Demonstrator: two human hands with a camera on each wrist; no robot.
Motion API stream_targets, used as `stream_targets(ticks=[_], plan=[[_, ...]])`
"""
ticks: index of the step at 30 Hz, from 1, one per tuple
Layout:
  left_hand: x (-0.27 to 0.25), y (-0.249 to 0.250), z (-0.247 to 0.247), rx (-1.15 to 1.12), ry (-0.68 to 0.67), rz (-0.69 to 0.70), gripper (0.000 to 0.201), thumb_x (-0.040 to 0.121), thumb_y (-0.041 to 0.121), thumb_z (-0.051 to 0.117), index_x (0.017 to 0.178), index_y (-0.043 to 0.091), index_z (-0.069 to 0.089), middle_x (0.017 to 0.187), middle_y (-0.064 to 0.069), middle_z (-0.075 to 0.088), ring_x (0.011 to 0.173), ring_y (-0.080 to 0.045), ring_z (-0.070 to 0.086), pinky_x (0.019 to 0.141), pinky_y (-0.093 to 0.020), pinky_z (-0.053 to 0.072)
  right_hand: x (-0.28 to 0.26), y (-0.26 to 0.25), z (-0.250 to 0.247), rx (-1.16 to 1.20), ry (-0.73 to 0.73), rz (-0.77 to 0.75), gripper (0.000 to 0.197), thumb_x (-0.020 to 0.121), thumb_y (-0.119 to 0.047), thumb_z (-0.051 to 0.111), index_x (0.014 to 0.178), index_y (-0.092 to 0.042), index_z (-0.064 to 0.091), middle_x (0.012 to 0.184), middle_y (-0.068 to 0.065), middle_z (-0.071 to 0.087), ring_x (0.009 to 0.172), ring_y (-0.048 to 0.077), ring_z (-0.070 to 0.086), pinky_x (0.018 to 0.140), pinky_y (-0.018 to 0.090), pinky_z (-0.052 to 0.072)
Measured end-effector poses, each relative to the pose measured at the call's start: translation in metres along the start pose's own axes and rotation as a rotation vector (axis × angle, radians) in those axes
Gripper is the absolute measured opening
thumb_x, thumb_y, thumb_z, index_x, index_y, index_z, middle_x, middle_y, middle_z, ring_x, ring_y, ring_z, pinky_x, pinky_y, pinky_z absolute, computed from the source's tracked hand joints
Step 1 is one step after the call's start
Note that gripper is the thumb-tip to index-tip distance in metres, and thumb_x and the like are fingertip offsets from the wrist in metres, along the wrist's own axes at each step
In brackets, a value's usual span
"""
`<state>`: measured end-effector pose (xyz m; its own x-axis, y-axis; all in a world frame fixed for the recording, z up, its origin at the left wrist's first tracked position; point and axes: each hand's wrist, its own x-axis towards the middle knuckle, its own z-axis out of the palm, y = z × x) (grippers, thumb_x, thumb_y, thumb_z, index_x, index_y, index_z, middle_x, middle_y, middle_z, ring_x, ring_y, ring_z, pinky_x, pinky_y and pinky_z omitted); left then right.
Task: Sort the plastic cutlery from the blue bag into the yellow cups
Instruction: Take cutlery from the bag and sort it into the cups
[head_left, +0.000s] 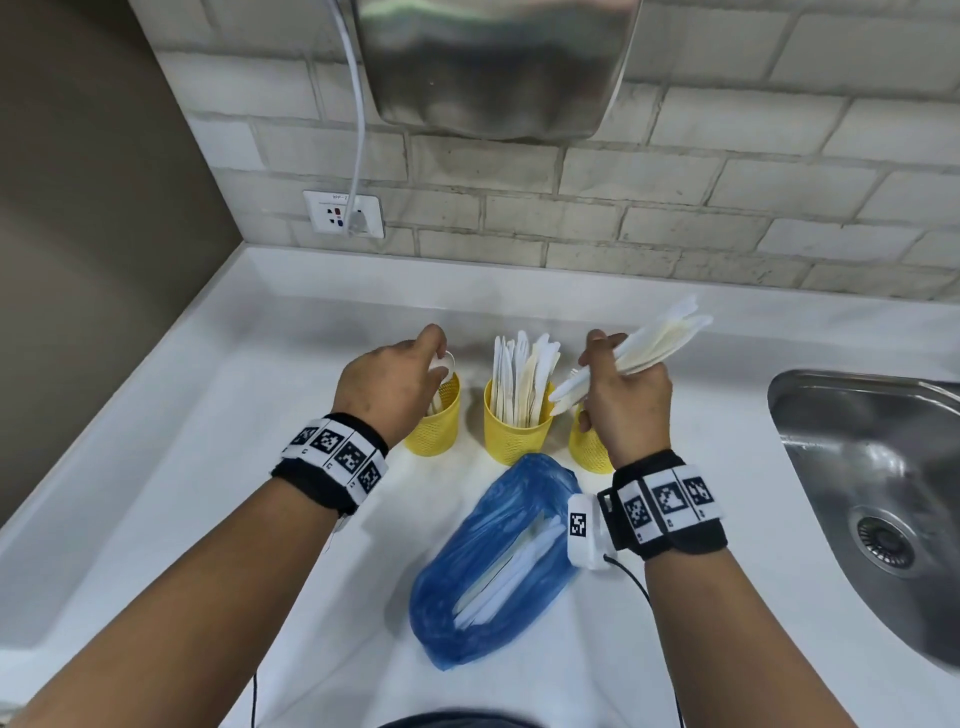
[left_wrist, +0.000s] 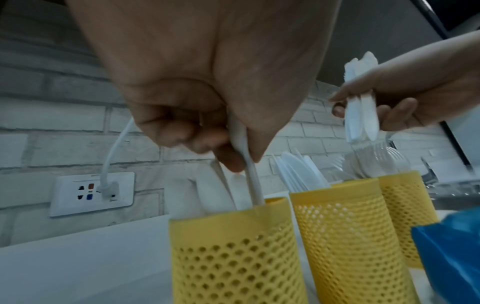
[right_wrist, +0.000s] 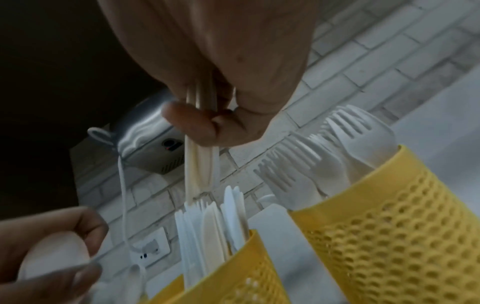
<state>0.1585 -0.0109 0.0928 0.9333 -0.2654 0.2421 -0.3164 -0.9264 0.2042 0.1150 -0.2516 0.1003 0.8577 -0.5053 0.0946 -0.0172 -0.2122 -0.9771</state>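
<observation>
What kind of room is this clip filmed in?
Probably a kitchen or pantry corner: a white countertop with a steel sink set into it, a brick-tiled wall with a socket, and a steel appliance mounted above.

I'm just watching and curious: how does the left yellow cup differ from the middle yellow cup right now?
The left cup looks nearly empty, with the left hand lowering a white spoon into it; the middle cup is packed with upright white knives and no hand touches it. Both are yellow, perforated, and stand upright on the white counter.
</observation>
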Motion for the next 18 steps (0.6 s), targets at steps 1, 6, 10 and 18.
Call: stream_targets(ticks=[1,6,10,18], plan=[[0.0,0.001,0.004,0.029,0.017,0.027,0.02,0.1,0.036,0.056,0.113,0.022,0.05,0.09,0.002,0.068,0.083,-0.031,0.056,0.074,-0.037,0.041,-0.001,0.001,0.003,-0.061,-0.015,-0.047,0.036,0.094,-0.042,0.063,0.068,-0.018,0.066,0.058,0.001,0.067,0.06,0.026,0.069,0.067,0.041,0.057],[0.0,0.001,0.029,0.221,0.097,0.074,0.011,0.096,0.029,0.058,0.099,0.019,0.06,0.094,-0.008,0.056,0.088,-0.033,0.051,0.075,-0.042,0.035,0.001,0.008,0.021,-0.231,-0.02,-0.227,0.033,0.094,-0.042,0.066,0.071,-0.017,0.068,0.067,-0.009,0.069,0.066,0.012,0.068,0.062,0.023,0.047],[-0.004,-0.001,0.042,0.216,0.136,0.057,0.016,0.098,0.033,0.054,0.101,0.017,0.058,0.097,-0.009,0.047,0.088,-0.031,0.045,0.076,-0.041,0.032,0.009,0.02,0.037,-0.362,-0.05,-0.229,0.06,0.086,-0.063,0.055,0.07,-0.006,0.062,0.064,0.007,0.066,0.06,0.027,0.065,0.057,0.033,0.051],[-0.005,0.001,0.027,0.023,0.102,-0.024,0.068,0.084,0.061,0.056,0.14,0.024,0.047,0.136,-0.01,0.045,0.122,-0.033,0.044,0.1,-0.049,0.042,0.005,0.023,0.048,-0.567,-0.14,-0.366,0.032,0.091,-0.034,0.069,0.107,-0.008,0.062,0.105,0.014,0.062,0.084,0.034,0.062,0.072,0.035,0.048]])
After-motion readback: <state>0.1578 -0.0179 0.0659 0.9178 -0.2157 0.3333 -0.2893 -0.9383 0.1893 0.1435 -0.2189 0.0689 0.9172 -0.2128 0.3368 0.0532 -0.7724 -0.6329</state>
